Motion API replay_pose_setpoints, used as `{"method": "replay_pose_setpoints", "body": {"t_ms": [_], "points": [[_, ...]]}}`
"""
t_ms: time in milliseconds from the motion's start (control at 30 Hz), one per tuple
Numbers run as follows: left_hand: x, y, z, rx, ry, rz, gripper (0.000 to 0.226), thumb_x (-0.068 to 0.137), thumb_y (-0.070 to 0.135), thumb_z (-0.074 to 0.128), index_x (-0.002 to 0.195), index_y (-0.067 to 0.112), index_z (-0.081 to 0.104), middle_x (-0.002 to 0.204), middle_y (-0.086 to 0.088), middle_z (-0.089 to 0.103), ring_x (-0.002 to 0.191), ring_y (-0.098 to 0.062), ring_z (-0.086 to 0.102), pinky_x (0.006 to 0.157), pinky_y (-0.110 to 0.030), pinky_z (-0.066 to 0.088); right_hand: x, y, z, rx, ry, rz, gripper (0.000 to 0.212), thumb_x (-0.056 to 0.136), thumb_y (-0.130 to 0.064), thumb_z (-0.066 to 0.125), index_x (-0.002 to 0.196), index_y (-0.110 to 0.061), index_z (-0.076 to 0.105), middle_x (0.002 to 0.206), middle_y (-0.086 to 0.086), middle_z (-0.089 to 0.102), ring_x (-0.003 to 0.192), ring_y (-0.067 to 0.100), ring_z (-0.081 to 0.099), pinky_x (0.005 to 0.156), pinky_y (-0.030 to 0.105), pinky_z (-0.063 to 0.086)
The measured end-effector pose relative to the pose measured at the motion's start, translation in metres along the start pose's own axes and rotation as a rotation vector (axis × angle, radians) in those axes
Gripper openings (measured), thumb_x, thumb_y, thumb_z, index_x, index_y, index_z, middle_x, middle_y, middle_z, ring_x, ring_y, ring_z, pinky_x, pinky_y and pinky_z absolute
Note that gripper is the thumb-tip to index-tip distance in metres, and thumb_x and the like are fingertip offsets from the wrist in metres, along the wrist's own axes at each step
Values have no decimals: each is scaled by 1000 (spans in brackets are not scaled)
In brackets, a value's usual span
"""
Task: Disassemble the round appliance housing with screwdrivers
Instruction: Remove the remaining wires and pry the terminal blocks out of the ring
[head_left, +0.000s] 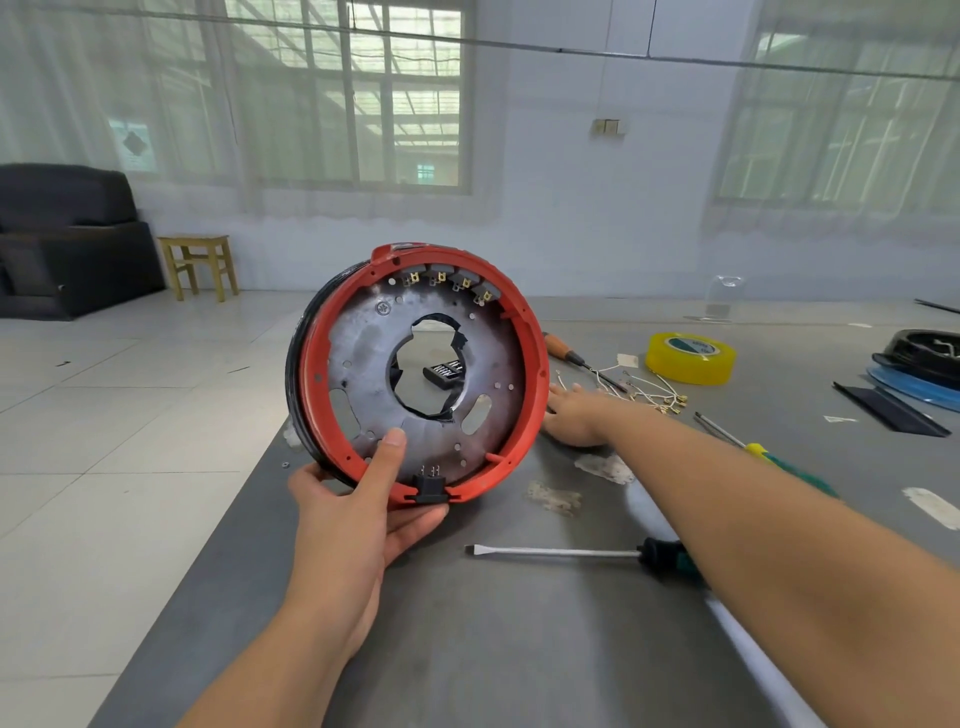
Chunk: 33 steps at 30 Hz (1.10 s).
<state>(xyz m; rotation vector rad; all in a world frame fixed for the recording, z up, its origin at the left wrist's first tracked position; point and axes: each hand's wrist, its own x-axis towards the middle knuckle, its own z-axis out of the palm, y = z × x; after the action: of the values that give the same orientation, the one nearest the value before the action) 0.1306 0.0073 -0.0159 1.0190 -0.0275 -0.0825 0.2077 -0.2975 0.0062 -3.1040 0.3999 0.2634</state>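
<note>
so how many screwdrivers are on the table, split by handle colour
orange-brown handle: 1
yellow and green handle: 1
black and green handle: 1
total: 3

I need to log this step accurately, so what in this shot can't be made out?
- Right hand, head view: fingertips hidden behind the housing; what they touch is unknown.
- Green screwdriver: handle covered by the right forearm.
- Flat screwdriver: handle end under the same forearm.
- Black object seen through the housing's hole: too small to identify.
</note>
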Motion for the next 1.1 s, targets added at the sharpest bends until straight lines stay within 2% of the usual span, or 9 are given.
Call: {"method": "replay_pose_setpoints", "body": {"t_ms": [333,433,533,600,700,767,867,1000,1100], "points": [[3,-2,0,9,4,-9,55,83,38,87,117,24,46,110,-22,72,85,-38,80,64,-37,65,-2,-8,7,71,109,56,76,104,-62,31,165,-24,7,173,0,3,159,33,0,126,57,2],[4,-2,-1,8,-2,-9,56,83,39,87,118,23,46,111,-22,73,85,-38,80,63,-37,65,-23,-10,2,98,152,-6,70,105,-53,42,164,-23,20,172,2,14,158,33,13,126,55,15],[4,-2,-2,13,-10,-6,58,82,40,87,118,22,46,112,-21,72,86,-37,80,65,-38,66,-62,-13,-7,123,183,-71,53,105,-42,47,153,-19,47,160,6,42,147,29,38,118,44,34],[3,-1,-3,16,-17,-4,57,82,41,87,117,23,46,109,-22,72,85,-39,80,66,-39,66,-98,-14,-10,154,227,-101,48,104,-41,49,146,-19,55,152,4,53,140,27,47,114,40,39],[1,0,-2,31,-22,2,53,85,39,86,114,23,45,107,-22,72,83,-40,80,64,-40,66,-162,-16,0,133,270,-152,48,103,-56,42,140,-29,59,144,-2,59,135,23,52,109,39,44],[0,1,-1,35,-20,7,51,86,38,86,113,24,45,108,-20,71,82,-39,80,63,-39,65,-204,-19,15,74,271,-180,61,97,-72,26,134,-35,58,136,-8,60,127,20,55,96,33,47],[-3,4,0,44,-22,5,51,87,38,85,114,24,44,112,-20,69,82,-38,80,63,-40,66,-241,-23,36,-117,261,-210,75,92,-79,8,130,-34,54,130,-8,54,119,19,55,92,38,51],[-8,6,-2,48,-17,14,54,87,38,84,119,22,43,109,-16,71,82,-36,80,61,-39,65,-250,-25,42,-182,350,-268,49,103,-66,22,110,-27,51,111,-5,51,99,20,57,73,38,50],[-10,6,-3,52,-24,18,63,87,39,84,131,19,43,113,-16,71,84,-35,81,63,-39,65,-250,-24,44,-178,366,-373,27,104,-49,32,105,-26,47,103,-3,53,92,24,60,62,35,45]]}}
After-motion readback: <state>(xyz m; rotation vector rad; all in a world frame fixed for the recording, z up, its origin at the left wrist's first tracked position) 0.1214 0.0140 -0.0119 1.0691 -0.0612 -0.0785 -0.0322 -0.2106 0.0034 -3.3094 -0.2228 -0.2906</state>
